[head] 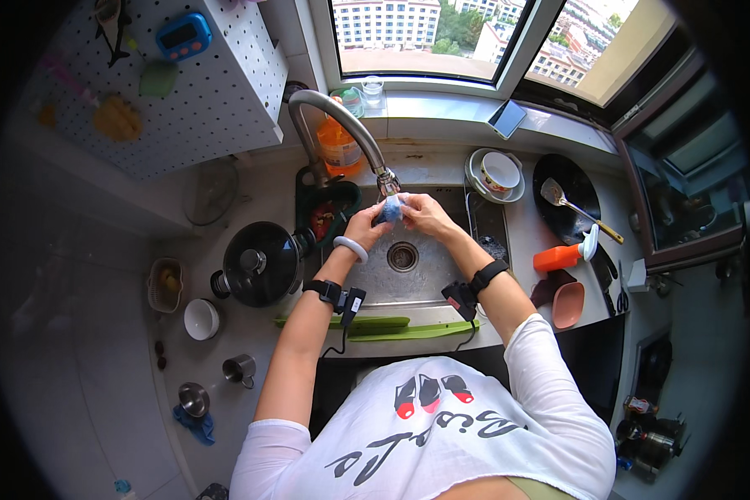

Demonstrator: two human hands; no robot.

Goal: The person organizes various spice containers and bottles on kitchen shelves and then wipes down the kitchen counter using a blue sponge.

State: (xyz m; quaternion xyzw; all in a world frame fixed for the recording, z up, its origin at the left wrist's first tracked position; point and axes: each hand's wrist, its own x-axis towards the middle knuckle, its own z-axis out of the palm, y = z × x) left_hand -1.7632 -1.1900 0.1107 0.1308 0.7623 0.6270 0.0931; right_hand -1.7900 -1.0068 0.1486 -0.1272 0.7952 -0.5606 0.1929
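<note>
Just under the spout of the curved metal faucet (350, 128), both hands meet over the stainless steel sink (375, 284). My left hand (367, 226), with a pale bangle at the wrist, grips a small blue scrubbing pad or cloth (390, 210) from the left. From the right, my right hand (426, 215) has its fingers on the same blue item. The exact kind of item is too small to tell. Below the hands lies the round sink drain (403, 257).
Left stand a lidded black pot (262, 264), a white bowl (201, 319) and a metal cup (239, 370). Right are stacked bowls (500, 172), a wok (559, 187) with a spatula, an orange spray bottle (557, 257), a knife and scissors (622, 294). Green strips (412, 331) edge the sink.
</note>
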